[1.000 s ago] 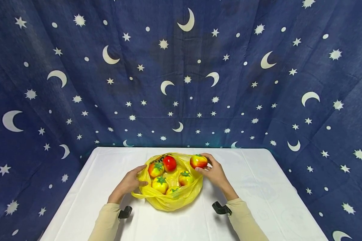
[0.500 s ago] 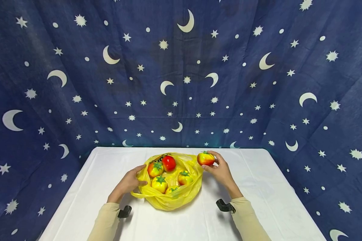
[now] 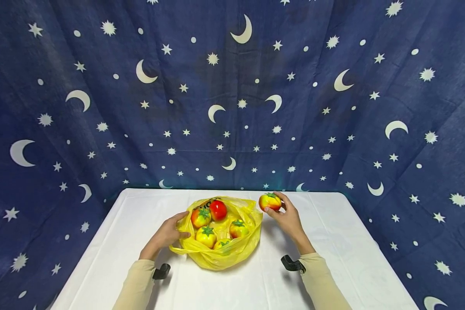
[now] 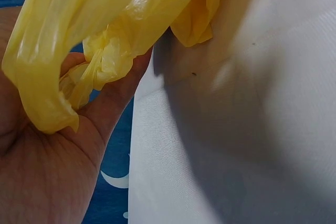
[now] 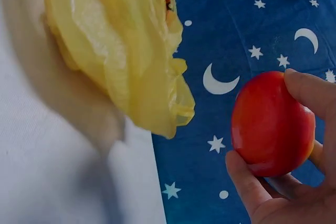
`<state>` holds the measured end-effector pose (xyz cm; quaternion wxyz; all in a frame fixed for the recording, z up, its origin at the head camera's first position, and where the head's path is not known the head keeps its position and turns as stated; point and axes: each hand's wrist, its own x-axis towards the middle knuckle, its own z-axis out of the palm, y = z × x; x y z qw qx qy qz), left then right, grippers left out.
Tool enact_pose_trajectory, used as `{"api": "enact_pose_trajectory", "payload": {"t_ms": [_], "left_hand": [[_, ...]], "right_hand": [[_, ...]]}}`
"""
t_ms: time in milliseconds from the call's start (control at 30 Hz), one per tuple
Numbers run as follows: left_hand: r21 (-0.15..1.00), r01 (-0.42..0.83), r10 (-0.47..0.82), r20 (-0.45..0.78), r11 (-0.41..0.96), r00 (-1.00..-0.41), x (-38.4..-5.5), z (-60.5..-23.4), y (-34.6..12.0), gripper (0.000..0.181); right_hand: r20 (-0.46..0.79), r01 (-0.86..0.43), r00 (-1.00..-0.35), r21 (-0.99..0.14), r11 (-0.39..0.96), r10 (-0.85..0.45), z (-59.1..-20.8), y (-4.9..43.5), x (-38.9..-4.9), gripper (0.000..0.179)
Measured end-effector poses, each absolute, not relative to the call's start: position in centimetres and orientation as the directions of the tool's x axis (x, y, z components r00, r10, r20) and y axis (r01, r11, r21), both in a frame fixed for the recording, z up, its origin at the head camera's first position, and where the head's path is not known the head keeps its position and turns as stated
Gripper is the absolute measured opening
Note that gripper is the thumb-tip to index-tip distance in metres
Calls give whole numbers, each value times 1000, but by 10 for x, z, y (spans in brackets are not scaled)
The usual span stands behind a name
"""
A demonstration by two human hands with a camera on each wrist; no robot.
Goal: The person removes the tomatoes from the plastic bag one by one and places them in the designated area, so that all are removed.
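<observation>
A yellow plastic bag (image 3: 224,260) lies with its mouth open on the white table. Inside it are several red-and-yellow tomatoes (image 3: 206,237) with green leafy tops, plus a plain red one (image 3: 218,210) at the back. My left hand (image 3: 165,234) grips the bag's left rim; in the left wrist view a loop of the bag (image 4: 44,87) hangs over that hand. Just off the bag's right rim, my right hand (image 3: 289,220) holds up another tomato (image 3: 270,202) between thumb and fingers. Its smooth red underside shows in the right wrist view.
The white-covered table (image 3: 356,258) stretches out on both sides of the bag. A dark blue curtain (image 3: 240,150) with moons and stars hangs behind the far edge. Each wrist carries a black camera mount (image 3: 292,263).
My right hand has carried its tomato from over the bag's right rim a little to the right and back, clear of the bag. The left hand has stayed on the rim.
</observation>
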<state>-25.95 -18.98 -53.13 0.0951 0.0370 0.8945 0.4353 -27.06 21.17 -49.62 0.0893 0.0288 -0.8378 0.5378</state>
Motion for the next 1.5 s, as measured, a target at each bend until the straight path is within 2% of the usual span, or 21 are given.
{"api": "enact_pose_trajectory", "payload": {"t_ms": [300, 833, 1500], "left_hand": [[790, -5, 152, -124, 613, -981, -258, -532, -189, 78], [789, 2, 153, -117, 614, -981, -258, -533, -192, 78], [791, 7, 166, -119, 612, -979, -258, -531, -192, 77]], "right_hand": [[154, -103, -984, -905, 413, 93, -510, 223, -280, 78], [77, -15, -989, -904, 427, 128, -534, 230, -297, 76], [52, 46, -979, -887, 459, 199, -539, 231, -313, 77]]}}
